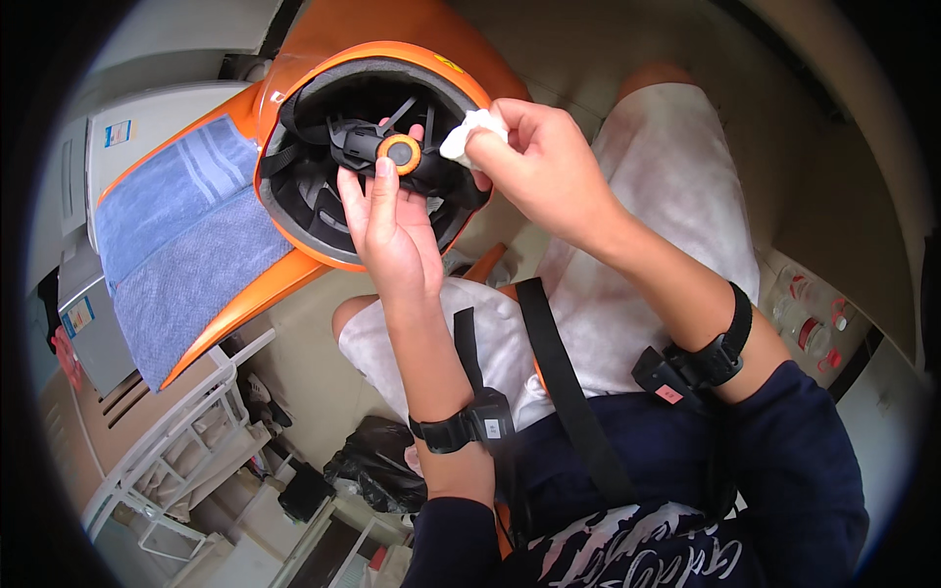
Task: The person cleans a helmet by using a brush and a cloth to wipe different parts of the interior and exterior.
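An orange helmet [382, 51] lies with its open underside towards me, showing grey foam and black lining. Inside it, my left hand [397, 228] grips the black plastic headband [356, 143], thumb against the orange-rimmed adjustment knob [398, 153]. Some of the left fingers are hidden behind the band. Pinched between the thumb and fingers of my right hand [544, 162] is a crumpled white tissue or cloth [470, 136], held by the helmet's right rim. Black straps [283, 158] hang along the helmet's left inside.
A folded blue towel [191, 242] covers part of an orange surface [242, 316] at the left. White metal rails [184, 441] and a black plastic bag [378, 463] are lower left. Plastic bottles [805, 316] stand or lie at the right.
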Available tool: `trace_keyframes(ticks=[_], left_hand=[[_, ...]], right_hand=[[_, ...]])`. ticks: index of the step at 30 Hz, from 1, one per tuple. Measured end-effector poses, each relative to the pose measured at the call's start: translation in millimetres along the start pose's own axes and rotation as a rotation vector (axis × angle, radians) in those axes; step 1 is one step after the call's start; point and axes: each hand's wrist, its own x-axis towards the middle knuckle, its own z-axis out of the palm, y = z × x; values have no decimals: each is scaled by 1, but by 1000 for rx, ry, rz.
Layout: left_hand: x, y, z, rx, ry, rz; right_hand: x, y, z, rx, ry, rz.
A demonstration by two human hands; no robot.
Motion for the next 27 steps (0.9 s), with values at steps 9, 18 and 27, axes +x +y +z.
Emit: trace_keyframes(ticks=[9,18,27], left_hand=[[9,-4,-9,-132,-132,20],[7,-2,-1,-122,-22,-15],[2,-9,0,-37,-58,-46]], right_hand=[[1,-18,-3,391,-27,-26],[0,3,3,125,-46,-192],[-6,-20,9,-858,-84,-349]])
